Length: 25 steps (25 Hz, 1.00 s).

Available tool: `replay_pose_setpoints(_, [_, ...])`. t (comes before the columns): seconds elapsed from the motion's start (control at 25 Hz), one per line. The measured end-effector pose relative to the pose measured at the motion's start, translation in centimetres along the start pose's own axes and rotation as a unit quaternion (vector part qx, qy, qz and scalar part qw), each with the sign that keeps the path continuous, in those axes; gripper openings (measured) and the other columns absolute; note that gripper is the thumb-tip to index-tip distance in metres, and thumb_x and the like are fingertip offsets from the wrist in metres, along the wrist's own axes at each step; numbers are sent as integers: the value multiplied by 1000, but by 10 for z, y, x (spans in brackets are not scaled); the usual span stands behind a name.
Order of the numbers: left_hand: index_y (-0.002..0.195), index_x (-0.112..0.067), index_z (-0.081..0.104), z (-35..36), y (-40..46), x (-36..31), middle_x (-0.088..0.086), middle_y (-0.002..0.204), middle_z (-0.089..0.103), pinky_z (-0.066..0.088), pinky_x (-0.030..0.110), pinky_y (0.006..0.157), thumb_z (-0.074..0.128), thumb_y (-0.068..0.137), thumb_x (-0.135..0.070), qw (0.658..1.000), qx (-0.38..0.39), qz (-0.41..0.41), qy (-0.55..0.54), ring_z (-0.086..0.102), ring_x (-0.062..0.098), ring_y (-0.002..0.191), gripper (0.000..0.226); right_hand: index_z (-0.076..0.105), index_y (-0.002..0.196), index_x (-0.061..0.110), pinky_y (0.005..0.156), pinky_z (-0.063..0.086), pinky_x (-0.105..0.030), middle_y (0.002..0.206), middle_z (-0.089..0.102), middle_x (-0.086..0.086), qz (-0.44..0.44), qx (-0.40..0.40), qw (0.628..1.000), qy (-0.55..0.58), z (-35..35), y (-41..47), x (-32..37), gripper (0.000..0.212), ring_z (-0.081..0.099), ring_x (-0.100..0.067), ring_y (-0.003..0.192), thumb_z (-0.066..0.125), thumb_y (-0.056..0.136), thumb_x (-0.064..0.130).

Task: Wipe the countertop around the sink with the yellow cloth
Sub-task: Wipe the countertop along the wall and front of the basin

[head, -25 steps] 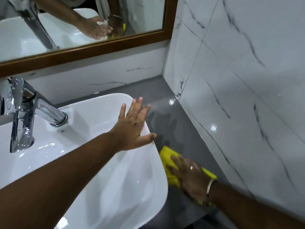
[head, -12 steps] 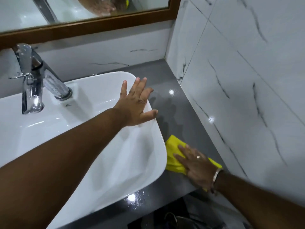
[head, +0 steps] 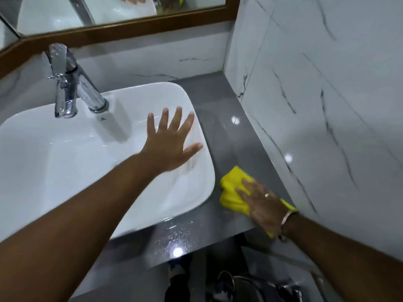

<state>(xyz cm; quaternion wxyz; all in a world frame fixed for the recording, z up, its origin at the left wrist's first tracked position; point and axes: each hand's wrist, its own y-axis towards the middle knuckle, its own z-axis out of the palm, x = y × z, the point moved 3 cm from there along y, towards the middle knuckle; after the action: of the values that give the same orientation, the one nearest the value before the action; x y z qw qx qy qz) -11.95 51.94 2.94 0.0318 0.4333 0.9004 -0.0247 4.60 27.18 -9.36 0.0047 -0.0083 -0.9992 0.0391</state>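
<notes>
A yellow cloth [head: 231,185] lies on the grey countertop [head: 231,144], in the strip between the white sink [head: 65,149] and the marble wall. My right hand [head: 262,203] presses flat on the cloth near the counter's front edge, and a ring and a bracelet show on it. My left hand [head: 172,141] is spread with fingers apart over the sink's right rim and holds nothing. Whether it touches the rim is unclear.
A chrome tap [head: 69,83] stands at the sink's back left. A wood-framed mirror [head: 122,29] runs along the back wall. White marble tiles [head: 327,94] close off the right side. Water drops glisten on the counter's front edge [head: 176,240]. Dark objects lie on the floor below.
The view has tilted down, so the counter's front edge and floor show. My right hand and the cloth have slid toward the front edge. My left hand stays over the sink rim.
</notes>
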Motion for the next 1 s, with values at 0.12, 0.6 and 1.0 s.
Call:
replay_pose_setpoints(0.12, [151,-38,-6,1,-103,28,-1,163,-4,-8,59,113,13,85,-76,997,44,-51,-29,-5,30,148,78,29,137,28,96,42,-61,144,42,-18,243,-4,966,88,-4,26,-19,64,43,-45,127,30,72,34])
replay_pose_setpoints(0.6, [153,-21,9,-8,-262,180,9,161,10,-2,52,116,11,90,-66,988,76,-136,-9,1,30,148,77,39,136,17,103,35,-58,147,35,-23,358,-35,925,123,5,-5,60,65,36,-46,129,36,72,27])
replay_pose_setpoints(1.0, [151,-30,-6,1,-261,186,1,162,-5,-12,54,117,6,89,-70,985,85,-136,-60,-12,21,148,75,43,136,21,103,29,-45,144,43,-14,123,26,978,169,2,44,347,78,43,-36,130,59,59,29])
